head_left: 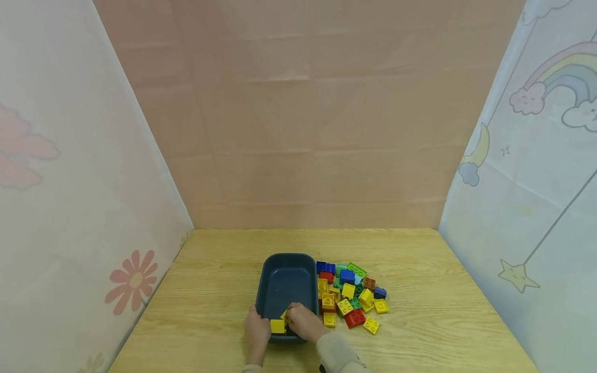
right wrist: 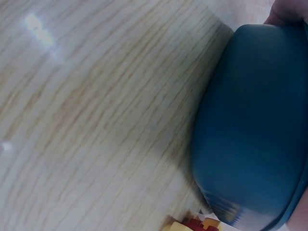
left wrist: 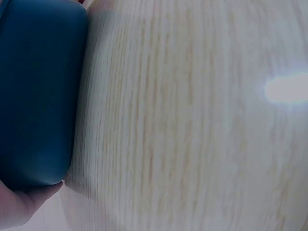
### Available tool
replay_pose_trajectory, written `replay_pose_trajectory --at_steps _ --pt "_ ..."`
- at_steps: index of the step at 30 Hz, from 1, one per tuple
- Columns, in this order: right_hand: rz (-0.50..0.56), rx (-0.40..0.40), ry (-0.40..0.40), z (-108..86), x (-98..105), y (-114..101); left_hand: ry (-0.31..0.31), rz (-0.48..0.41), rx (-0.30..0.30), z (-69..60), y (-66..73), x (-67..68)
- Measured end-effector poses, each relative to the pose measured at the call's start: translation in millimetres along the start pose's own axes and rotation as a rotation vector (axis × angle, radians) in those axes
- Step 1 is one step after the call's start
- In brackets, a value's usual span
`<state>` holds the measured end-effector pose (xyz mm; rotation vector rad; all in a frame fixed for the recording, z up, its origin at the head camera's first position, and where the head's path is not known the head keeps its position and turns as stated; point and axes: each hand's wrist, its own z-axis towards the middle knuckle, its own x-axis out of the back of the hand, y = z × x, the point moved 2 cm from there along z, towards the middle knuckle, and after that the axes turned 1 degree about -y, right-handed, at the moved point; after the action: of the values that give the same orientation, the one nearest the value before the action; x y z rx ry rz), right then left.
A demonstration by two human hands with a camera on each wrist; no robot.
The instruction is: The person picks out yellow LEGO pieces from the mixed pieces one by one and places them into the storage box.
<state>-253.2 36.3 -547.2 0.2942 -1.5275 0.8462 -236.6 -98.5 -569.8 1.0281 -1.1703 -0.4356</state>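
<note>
A dark blue tub (head_left: pixel 285 285) stands on the wooden table. My left hand (head_left: pixel 257 330) grips its near left rim; in the left wrist view the thumb (left wrist: pixel 41 195) lies against the tub's corner. Beside those fingers, inside the tub's near end, is a yellow toy brick (head_left: pixel 278 326). My right hand (head_left: pixel 305 321) reaches over the near right rim and pinches a small yellow brick (head_left: pixel 284 315), partly covered by the fingers. The right wrist view mostly shows the tub's outer wall (right wrist: pixel 250 120), so the pinched brick is hidden there.
Right of the tub lies a loose pile of toy bricks, among them a blue brick (head_left: pixel 347 276), a red brick (head_left: pixel 355 318), a brown brick (head_left: pixel 369 283) and a light green brick (head_left: pixel 356 269). A pinkish cloth wall (head_left: pixel 308 129) rises behind the table (head_left: pixel 420 311).
</note>
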Motion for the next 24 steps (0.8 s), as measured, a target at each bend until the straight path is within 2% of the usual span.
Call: replay_pose_trajectory --at_steps 13,24 --pt "0.008 0.007 0.016 -2.2 3.3 -1.1 0.019 0.004 -0.021 -2.1 1.3 0.3" --pt "0.140 -0.004 0.045 -3.1 8.1 -0.3 0.013 0.008 -0.018 -0.6 1.9 0.3"
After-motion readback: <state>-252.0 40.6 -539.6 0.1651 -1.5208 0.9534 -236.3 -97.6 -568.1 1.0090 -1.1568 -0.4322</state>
